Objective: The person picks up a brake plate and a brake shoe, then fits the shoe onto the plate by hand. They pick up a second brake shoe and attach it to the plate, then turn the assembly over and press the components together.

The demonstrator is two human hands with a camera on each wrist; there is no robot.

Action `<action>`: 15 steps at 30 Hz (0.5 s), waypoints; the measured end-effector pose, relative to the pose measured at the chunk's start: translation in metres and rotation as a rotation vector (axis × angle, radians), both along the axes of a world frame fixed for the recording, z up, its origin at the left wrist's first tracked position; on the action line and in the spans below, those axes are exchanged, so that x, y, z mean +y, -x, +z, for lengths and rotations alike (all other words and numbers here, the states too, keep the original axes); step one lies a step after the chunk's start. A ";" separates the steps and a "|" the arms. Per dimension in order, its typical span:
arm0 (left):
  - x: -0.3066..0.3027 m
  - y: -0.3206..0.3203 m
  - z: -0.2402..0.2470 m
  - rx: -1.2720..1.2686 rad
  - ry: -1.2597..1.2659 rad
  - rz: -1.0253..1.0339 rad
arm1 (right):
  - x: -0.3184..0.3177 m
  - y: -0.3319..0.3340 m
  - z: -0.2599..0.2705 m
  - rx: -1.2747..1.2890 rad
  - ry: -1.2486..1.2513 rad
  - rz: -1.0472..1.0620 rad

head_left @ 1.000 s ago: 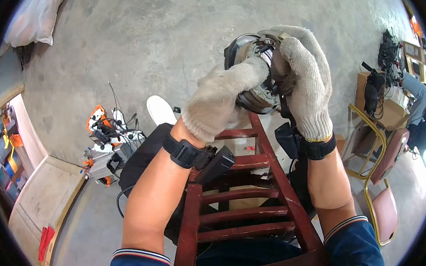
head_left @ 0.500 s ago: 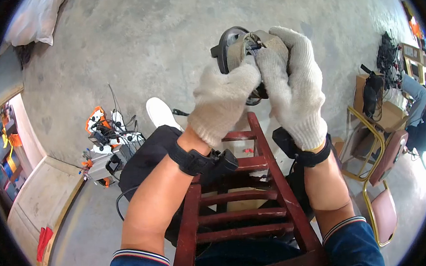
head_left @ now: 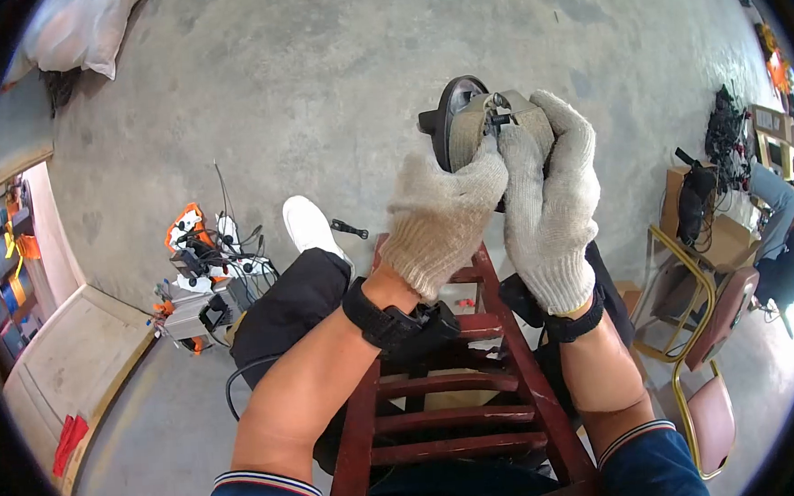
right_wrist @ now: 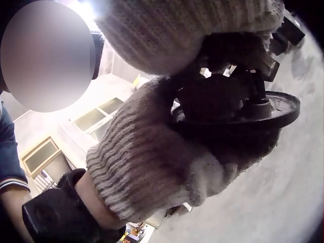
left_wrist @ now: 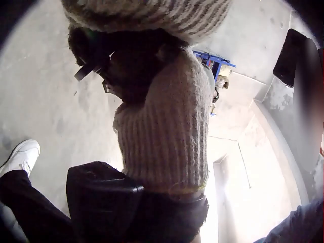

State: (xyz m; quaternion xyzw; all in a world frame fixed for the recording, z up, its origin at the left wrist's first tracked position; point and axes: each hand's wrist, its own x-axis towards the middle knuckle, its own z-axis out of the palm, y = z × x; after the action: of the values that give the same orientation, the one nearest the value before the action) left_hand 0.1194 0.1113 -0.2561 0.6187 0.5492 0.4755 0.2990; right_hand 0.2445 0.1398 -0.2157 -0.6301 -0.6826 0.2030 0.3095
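Note:
Both hands wear pale knitted gloves and grip one round, motor-like part [head_left: 469,142] above the floor. It has a grey-brown drum, a black disc [head_left: 454,117] on its left side with a tab sticking out, and a small black bolt [head_left: 499,120] in a gap on top. My left hand [head_left: 444,200] holds it from the near left, thumb along the drum. From the right, my right hand [head_left: 551,202] wraps it, fingers pointing away from me. In the right wrist view, the disc's rim [right_wrist: 289,112] lies over the left hand [right_wrist: 157,152]; the part's inside is dark there.
A dark red wooden chair frame [head_left: 453,419] stands below the forearms. A white shoe [head_left: 309,224] and a small black piece [head_left: 350,228] are left of it. Orange-and-white devices with cables [head_left: 211,250] lie further left. Gold-framed chairs [head_left: 709,411] stand right.
The hands have turned the part, so its open round face no longer shows and the disc stands nearly edge-on. Right-hand fingers have shifted over the drum. The head view has shifted slightly.

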 end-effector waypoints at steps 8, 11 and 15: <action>0.002 0.010 0.002 0.473 -0.054 -0.181 | 0.003 -0.002 -0.001 0.021 0.026 0.002; 0.002 -0.001 0.002 -0.032 0.224 -0.101 | 0.004 -0.003 -0.001 0.013 0.044 -0.005; 0.006 -0.008 0.006 -0.169 0.215 0.017 | 0.006 -0.004 -0.004 -0.019 0.022 -0.003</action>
State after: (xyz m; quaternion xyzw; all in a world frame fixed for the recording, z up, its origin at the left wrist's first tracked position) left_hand 0.1274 0.1169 -0.2504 0.5361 0.5751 0.4670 0.4046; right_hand 0.2485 0.1459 -0.2196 -0.6364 -0.6822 0.2042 0.2965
